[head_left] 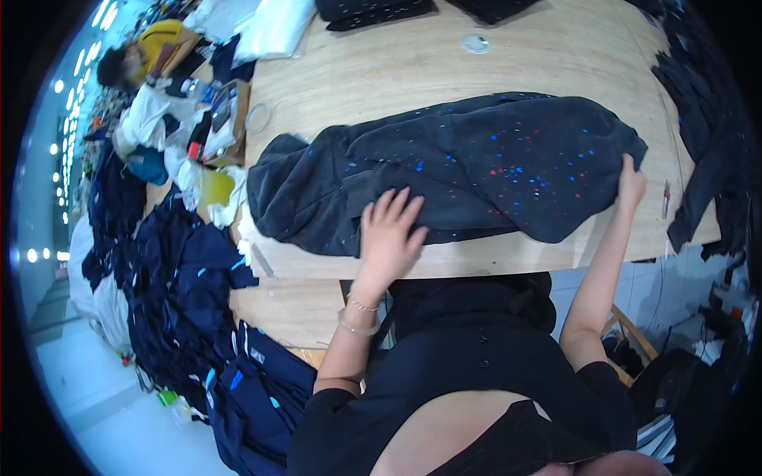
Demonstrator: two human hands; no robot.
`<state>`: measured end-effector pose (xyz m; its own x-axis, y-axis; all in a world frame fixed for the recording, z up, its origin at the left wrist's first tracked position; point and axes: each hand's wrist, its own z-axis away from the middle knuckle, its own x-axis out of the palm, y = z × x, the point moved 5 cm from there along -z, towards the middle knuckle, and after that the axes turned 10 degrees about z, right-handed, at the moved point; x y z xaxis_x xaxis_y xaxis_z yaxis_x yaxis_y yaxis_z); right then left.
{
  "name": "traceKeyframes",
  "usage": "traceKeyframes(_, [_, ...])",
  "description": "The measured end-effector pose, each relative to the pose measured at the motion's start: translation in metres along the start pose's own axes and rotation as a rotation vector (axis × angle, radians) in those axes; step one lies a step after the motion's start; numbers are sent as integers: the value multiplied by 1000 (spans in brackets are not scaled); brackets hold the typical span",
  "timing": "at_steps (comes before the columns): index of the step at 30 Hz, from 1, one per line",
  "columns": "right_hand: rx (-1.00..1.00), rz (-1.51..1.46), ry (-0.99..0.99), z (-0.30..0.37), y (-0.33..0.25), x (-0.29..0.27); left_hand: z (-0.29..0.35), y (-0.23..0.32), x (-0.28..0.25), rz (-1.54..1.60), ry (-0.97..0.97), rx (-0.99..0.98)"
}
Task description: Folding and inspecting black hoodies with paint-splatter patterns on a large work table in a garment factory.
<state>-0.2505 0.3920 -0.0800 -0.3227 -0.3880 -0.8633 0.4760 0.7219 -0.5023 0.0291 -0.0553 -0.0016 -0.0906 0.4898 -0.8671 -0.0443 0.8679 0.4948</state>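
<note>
A dark grey sweatshirt (476, 166) with red, blue and white specks lies lengthwise across the wooden table, folded over itself, its bunched end to the left. My left hand (389, 234) rests flat on its near edge with the fingers spread. At the far right end, my right hand (632, 184) pinches the sweatshirt's edge, the thumb on top and the other fingers mostly hidden. On the wood beyond my right hand lies a small red-handled tool (666, 200), apparently thread snips.
Dark folded garments (377, 12) and a clear plastic bag (274, 30) occupy the far side. Navy garments (178, 254) pile up on the left, near a jug of yellow-green liquid (214, 189) and a cardboard box (240, 119). Black clothing (698, 143) hangs over the right edge. A person in yellow (163, 44) sits far left.
</note>
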Motion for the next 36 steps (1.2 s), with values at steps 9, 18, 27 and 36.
traceKeyframes(9, [-1057, -227, -153, 201, -161, -78, 9, -29, -28, 753, 321, -228])
traceKeyframes(18, [-1378, 328, -606, 260, -141, -33, -5, -74, -28, 941, 504, -542])
traceKeyframes(27, [-1349, 288, -592, 262, -137, -29, -15, -48, -18, 1143, 546, -389])
traceKeyframes(36, [-1332, 257, -602, 266, -144, -55, -60, -47, -83, 1133, 478, -233])
